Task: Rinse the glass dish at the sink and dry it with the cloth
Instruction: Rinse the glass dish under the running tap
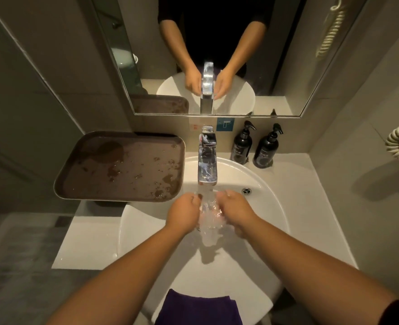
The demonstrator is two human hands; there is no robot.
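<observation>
Fingers of left hand [184,213] and right hand [234,211] curl around glass dish [209,215], centre frame under tap [207,160] stream | dish between both hands; equally near | purple cloth [198,308] bottom centre, on sink [273,207] rim; well apart

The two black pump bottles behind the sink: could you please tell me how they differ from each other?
The left pump bottle stands nearer the faucet; the right pump bottle stands further out along the counter. The left bottle's nozzle sits slightly higher in the picture than the right's. Both are black, upright, labelled, nozzles pointing right.
</observation>
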